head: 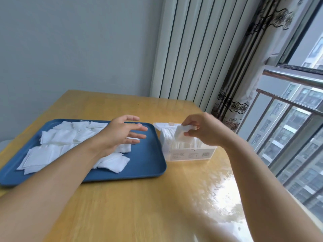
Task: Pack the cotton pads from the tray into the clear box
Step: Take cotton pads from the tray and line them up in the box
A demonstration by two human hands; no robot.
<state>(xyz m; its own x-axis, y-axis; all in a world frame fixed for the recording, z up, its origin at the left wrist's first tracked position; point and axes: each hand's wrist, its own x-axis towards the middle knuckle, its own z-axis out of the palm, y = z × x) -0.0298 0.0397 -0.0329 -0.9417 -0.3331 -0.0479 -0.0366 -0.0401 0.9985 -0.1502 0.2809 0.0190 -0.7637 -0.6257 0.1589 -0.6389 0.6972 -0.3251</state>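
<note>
cotton pad [183,135] pinched in right hand [204,130], directly over clear box [188,151] | left hand [120,135] spread above tray [148,165] pads

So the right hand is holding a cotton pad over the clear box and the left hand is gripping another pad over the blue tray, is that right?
Not quite. In the head view the left hand grips nothing: its fingers are spread open above the blue tray. The rest holds: the right hand pinches a cotton pad over the clear box.
</note>
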